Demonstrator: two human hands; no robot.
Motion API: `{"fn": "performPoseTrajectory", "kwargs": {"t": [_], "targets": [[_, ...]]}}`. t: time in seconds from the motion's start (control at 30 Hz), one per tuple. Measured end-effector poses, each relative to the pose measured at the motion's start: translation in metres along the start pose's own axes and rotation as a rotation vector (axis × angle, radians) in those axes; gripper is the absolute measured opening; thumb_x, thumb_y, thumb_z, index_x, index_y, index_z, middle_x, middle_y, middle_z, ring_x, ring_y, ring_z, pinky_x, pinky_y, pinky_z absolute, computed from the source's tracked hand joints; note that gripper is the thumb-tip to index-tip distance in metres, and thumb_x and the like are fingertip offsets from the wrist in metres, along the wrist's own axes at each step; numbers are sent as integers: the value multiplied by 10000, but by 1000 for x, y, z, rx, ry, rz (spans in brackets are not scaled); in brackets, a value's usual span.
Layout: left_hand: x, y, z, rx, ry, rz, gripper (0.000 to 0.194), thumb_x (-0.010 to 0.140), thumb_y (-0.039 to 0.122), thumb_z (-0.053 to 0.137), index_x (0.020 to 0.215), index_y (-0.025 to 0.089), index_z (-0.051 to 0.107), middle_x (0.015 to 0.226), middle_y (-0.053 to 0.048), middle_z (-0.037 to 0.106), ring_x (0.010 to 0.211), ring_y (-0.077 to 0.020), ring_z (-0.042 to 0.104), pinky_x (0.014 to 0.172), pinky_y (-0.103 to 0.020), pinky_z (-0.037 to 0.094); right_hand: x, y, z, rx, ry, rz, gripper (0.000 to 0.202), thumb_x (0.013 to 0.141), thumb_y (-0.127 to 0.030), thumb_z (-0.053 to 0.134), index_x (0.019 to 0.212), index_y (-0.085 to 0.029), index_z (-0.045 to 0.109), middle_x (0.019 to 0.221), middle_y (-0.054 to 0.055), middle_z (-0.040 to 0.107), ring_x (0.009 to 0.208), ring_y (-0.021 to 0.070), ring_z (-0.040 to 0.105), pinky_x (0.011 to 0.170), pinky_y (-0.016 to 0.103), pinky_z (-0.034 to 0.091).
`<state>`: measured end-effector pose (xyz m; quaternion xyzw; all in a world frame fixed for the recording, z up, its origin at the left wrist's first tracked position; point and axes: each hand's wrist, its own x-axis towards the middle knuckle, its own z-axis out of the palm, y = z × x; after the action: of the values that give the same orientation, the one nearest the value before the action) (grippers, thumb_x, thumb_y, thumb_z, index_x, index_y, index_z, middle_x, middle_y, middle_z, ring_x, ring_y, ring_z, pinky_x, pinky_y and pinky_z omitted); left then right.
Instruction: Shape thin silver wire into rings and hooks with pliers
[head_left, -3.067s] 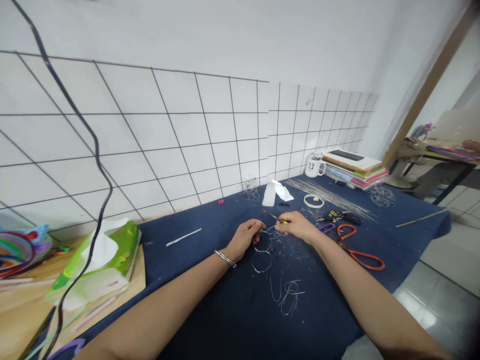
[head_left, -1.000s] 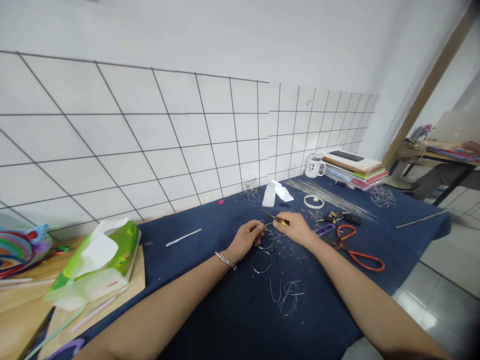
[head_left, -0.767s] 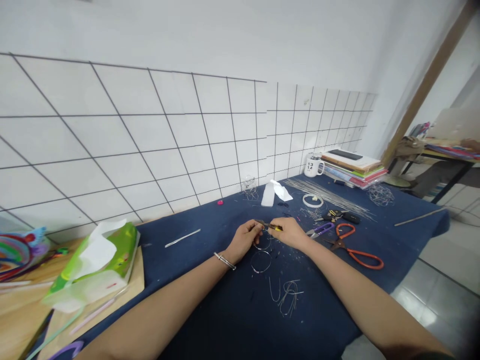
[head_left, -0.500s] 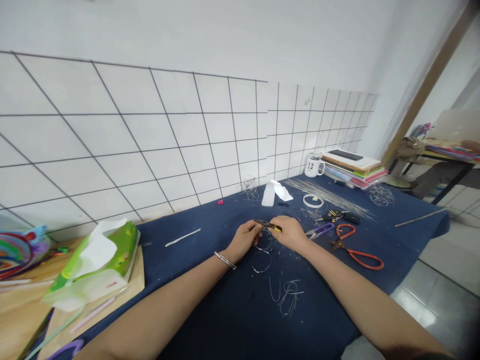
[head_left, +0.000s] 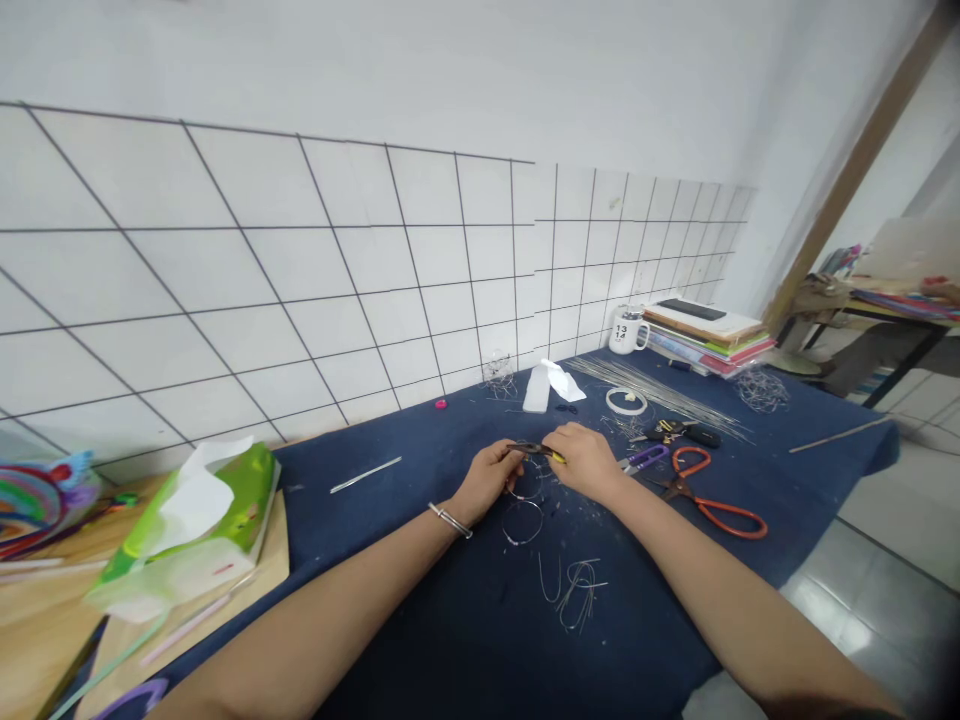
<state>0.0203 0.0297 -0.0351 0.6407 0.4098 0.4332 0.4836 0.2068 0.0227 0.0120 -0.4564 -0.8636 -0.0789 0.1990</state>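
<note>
My right hand (head_left: pixel 581 458) is closed around the yellow handles of a pair of pliers (head_left: pixel 531 448), whose dark jaws point left. Those jaws reach the fingertips of my left hand (head_left: pixel 486 478), which pinches a thin wire ring (head_left: pixel 531 482) hanging just below. Exactly where the jaws meet the wire is too small to make out. Another wire ring (head_left: pixel 523 523) lies on the dark blue cloth (head_left: pixel 450 620) beneath my hands. Nearer to me are bent loose wires (head_left: pixel 579 595).
Orange-handled scissors (head_left: pixel 705 495), purple-handled scissors (head_left: pixel 645 459) and black-handled cutters (head_left: pixel 679 433) lie right of my hands. Behind them are straight wires (head_left: pixel 660 390), a white coil (head_left: pixel 625 401) and a mug (head_left: pixel 628 331). A green tissue pack (head_left: pixel 247 500) sits at the left.
My right hand has shifted slightly to the right with the pliers. The left hand stays in nearly the same place, still pinching the wire ring.
</note>
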Motion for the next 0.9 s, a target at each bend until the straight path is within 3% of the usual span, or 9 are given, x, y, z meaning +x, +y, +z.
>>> {"fn": "performPoseTrajectory", "kwargs": {"t": [0.4, 0.57, 0.9], "targets": [[0, 1, 1, -19, -12, -5, 282, 793, 397, 457, 762, 127, 533, 616, 11, 542, 415, -50, 418, 399, -178, 300, 0, -1, 3, 16, -106, 18, 136, 778, -231, 469, 831, -223, 594, 794, 22, 602, 834, 157, 504, 679, 243, 322], [0, -2, 1, 10, 2, -8, 299, 793, 411, 462, 747, 124, 528, 577, 19, 512, 411, -48, 403, 402, -172, 292, 1, 2, 3, 128, -92, 68, 137, 772, -257, 481, 821, -221, 604, 775, 15, 603, 802, 143, 513, 664, 225, 317], [0, 3, 1, -47, -95, -67, 263, 734, 371, 544, 824, 126, 576, 638, 19, 502, 446, -38, 388, 437, -165, 318, 4, 8, 1, 331, -32, 137, 162, 765, -312, 481, 718, -195, 582, 679, -6, 572, 624, 108, 478, 566, 204, 281]]}}
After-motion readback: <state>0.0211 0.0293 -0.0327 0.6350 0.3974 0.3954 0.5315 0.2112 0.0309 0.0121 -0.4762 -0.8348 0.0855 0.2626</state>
